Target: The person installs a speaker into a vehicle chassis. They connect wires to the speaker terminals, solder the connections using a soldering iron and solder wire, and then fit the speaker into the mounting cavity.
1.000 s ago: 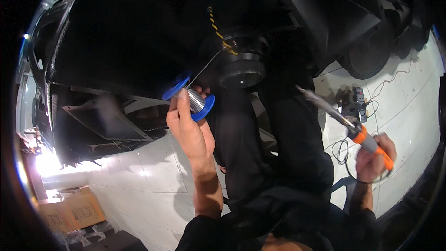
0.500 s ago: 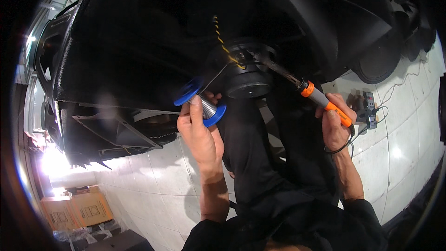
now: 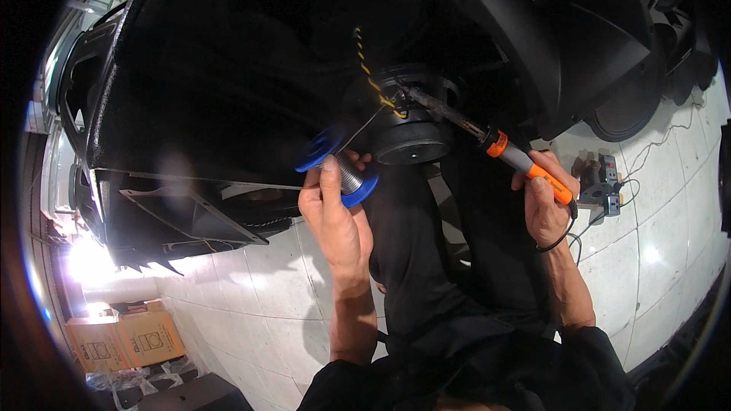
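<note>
A blue spool of solder wire [image 3: 352, 180] is gripped in my left hand [image 3: 335, 221]. From the spool a strand of solder runs up to the terminal of a round black speaker driver [image 3: 415, 143]. My right hand [image 3: 544, 202] is closed round an orange and grey soldering iron [image 3: 525, 166]. The iron's tip reaches the driver's terminal area, close to the solder's end; whether they touch is too small to tell. A twisted yellow and black wire [image 3: 367, 68] hangs from the dark cabinet [image 3: 190, 91] and ends at the same terminal.
A black horn-shaped panel [image 3: 548, 30] stands at the upper right. On the tiled floor [image 3: 655, 259] to the right lies a power strip [image 3: 609, 185] with cords. A frame-like black part [image 3: 194, 213] is at left. Cardboard boxes [image 3: 126, 339] sit at the lower left.
The soldering iron's tip has shifted left, closer to the driver's terminal and the solder's end. My left hand and the spool have moved slightly right in the picture.
</note>
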`<state>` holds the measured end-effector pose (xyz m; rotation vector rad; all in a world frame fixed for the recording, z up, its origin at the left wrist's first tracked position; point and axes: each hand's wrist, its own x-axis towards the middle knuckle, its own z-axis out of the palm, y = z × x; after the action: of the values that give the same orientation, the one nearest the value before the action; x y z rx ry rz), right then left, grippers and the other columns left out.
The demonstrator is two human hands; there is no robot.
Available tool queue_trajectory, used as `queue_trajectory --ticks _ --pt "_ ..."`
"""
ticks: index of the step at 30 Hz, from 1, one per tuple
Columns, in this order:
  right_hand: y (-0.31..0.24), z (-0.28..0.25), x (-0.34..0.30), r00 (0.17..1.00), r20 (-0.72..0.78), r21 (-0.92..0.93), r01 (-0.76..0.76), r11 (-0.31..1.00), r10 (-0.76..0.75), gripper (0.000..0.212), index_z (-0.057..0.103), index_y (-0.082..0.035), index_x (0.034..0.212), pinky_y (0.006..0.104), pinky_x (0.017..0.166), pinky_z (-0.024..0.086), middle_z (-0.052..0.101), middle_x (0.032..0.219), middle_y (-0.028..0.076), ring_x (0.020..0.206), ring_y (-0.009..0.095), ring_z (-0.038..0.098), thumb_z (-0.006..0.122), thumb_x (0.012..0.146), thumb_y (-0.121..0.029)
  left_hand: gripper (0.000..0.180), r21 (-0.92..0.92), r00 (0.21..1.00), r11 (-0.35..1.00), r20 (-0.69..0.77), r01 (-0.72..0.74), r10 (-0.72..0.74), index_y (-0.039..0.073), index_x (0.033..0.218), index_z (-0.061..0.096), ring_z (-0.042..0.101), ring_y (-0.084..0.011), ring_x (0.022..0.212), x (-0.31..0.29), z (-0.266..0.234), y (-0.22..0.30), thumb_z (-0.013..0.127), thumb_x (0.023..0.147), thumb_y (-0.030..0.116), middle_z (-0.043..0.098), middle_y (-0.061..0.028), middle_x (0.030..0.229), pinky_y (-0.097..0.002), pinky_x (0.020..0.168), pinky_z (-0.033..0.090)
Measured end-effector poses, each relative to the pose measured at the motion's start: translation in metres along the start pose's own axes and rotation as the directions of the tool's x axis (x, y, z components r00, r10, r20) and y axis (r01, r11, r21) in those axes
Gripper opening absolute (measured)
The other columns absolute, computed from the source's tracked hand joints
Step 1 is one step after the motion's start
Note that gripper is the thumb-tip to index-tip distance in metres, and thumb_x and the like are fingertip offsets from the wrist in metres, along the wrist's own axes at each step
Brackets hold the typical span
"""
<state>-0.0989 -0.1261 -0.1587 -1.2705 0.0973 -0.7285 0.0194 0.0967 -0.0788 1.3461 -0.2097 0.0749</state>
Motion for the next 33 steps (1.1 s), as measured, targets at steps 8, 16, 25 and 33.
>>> queue_trajectory --ticks 8,16,25,33 --pt "-0.0004 0.0009 0.0004 1.000 0.004 -0.017 -0.014 1.000 0.014 0.033 0.069 0.003 0.120 0.0286 0.072 0.052 0.066 0.093 0.014 0.078 0.018 0.065 0.066 0.090 -0.012 0.041 -0.011 1.000 1.000 -0.005 0.006 -0.006 -0.002 0.124 0.062 0.065 -0.0163 0.093 0.0013 0.0000 -0.0036 0.056 0.104 0.033 0.067 -0.0099 0.096 -0.0386 0.094 0.055" --pt "0.0015 0.0014 0.0001 1.000 0.000 -0.011 -0.004 1.000 0.004 0.032 0.069 0.002 0.119 0.0289 0.070 0.053 0.066 0.093 0.014 0.078 0.018 0.066 0.065 0.091 -0.013 0.041 -0.004 1.000 1.000 -0.006 0.008 -0.008 -0.003 0.124 0.062 0.064 -0.0166 0.093 0.0021 0.0003 -0.0046 0.056 0.104 0.032 0.066 -0.0108 0.096 -0.0387 0.094 0.055" --pt "-0.0004 0.0011 -0.0003 0.999 0.022 -0.037 0.026 0.999 -0.025 0.033 0.069 0.002 0.119 0.0284 0.070 0.054 0.066 0.095 0.015 0.078 0.019 0.067 0.067 0.091 -0.013 0.041 -0.021 1.000 1.000 0.014 -0.002 0.002 -0.003 0.124 0.062 0.064 -0.0167 0.094 0.0040 -0.0016 -0.0072 0.056 0.104 0.032 0.066 -0.0108 0.097 -0.0385 0.095 0.054" --pt "0.0010 0.0010 -0.0014 0.999 0.025 -0.057 0.044 0.997 -0.043 0.032 0.070 0.002 0.118 0.0283 0.070 0.055 0.065 0.096 0.015 0.079 0.020 0.068 0.069 0.090 -0.014 0.041 -0.016 1.000 1.000 0.007 -0.003 0.003 -0.003 0.124 0.063 0.064 -0.0156 0.095 0.0048 0.0007 -0.0071 0.055 0.105 0.032 0.067 -0.0095 0.098 -0.0378 0.096 0.054"
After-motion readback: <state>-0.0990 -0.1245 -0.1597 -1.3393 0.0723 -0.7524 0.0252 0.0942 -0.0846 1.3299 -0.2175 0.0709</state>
